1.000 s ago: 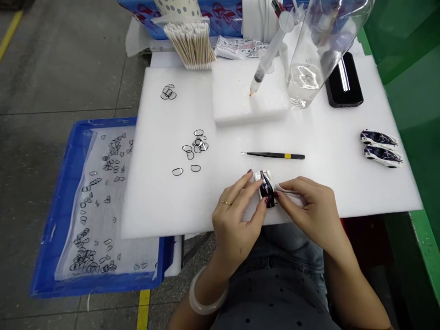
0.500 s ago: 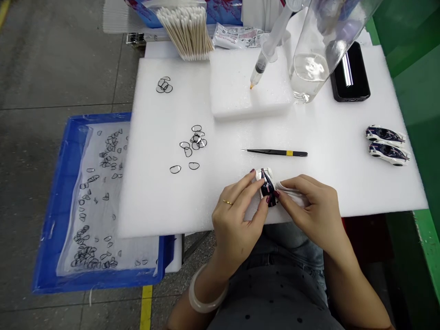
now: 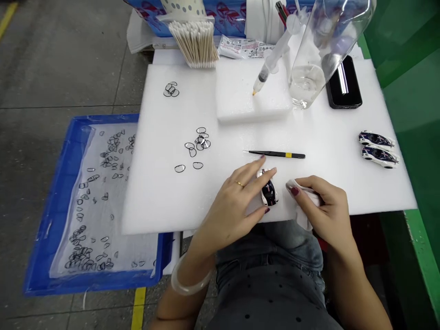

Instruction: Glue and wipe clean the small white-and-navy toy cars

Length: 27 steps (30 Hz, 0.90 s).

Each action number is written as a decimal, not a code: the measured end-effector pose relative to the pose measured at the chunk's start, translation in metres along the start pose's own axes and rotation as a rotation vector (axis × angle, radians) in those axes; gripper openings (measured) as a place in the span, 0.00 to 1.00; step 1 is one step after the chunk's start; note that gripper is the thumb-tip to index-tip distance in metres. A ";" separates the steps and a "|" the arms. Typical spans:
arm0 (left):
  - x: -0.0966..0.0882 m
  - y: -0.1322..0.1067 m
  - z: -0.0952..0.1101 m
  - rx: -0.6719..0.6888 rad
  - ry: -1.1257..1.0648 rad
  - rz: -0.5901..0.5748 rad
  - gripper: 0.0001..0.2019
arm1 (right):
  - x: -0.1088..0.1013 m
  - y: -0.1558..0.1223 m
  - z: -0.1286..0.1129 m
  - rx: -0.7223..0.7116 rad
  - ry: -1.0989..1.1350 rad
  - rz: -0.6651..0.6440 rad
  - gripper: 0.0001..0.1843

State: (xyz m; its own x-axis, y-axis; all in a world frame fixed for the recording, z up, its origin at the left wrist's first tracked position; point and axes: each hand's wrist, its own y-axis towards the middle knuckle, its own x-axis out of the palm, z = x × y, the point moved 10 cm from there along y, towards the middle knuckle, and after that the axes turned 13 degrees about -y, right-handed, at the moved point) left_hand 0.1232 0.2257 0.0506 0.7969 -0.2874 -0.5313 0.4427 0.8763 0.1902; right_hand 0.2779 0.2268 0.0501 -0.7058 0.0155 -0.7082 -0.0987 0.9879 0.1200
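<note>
A small toy car [image 3: 269,193], white with a dark blue top, sits on the white foam board near its front edge. Beside it is my left hand [image 3: 237,199], fingers spread, the index finger reaching across one end of the car and the thumb close to the other. Whether those fingertips touch the car I cannot tell. To the right of the car, my right hand [image 3: 325,206] pinches a bunched white cloth [image 3: 304,215] between thumb and fingers. Black tweezers [image 3: 277,154] with a yellow band lie just beyond the car.
Two similar toy cars [image 3: 380,157] stand at right. Thin black-rimmed clear pieces [image 3: 201,142] lie on the foam board [image 3: 154,197]; many more fill a blue tray [image 3: 44,229]. Behind are a foam block [image 3: 237,98], syringe [image 3: 271,62], clear bottle [image 3: 305,85], phone [image 3: 344,85] and cotton swabs [image 3: 195,43].
My right hand has drawn away from the toy car to the right with the cloth. My left fingers have spread and loosened around the car. The whole view has shifted slightly.
</note>
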 end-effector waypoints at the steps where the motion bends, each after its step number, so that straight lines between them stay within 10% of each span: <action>1: -0.001 0.001 -0.001 0.014 0.003 0.013 0.30 | -0.005 -0.004 -0.003 -0.042 -0.027 0.066 0.05; 7: -0.010 0.000 -0.009 -0.013 0.048 0.240 0.21 | -0.003 -0.030 -0.033 -0.317 -0.291 0.347 0.14; 14: -0.016 -0.002 -0.013 -0.023 -0.108 0.158 0.20 | 0.012 -0.036 -0.054 -0.441 -0.337 0.199 0.09; 17: -0.021 -0.005 -0.012 0.016 -0.220 0.183 0.21 | -0.008 -0.019 -0.058 -0.496 -0.314 0.083 0.13; 20: -0.032 -0.009 -0.006 0.053 -0.189 0.314 0.16 | -0.042 0.007 -0.052 -0.390 -0.582 0.233 0.15; 23: -0.037 -0.013 0.023 0.184 -0.012 0.405 0.09 | -0.033 0.015 -0.050 -0.353 -0.632 0.214 0.17; 27: 0.006 -0.027 0.095 0.725 0.196 0.122 0.13 | 0.016 0.000 -0.038 -0.373 -0.541 0.030 0.26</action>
State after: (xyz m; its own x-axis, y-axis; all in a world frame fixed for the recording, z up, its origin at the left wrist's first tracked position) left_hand 0.1551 0.1634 0.1209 0.7999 -0.0720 -0.5957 0.5695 0.4041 0.7158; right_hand 0.2399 0.2215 0.0653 -0.2691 0.2141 -0.9390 -0.3894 0.8675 0.3094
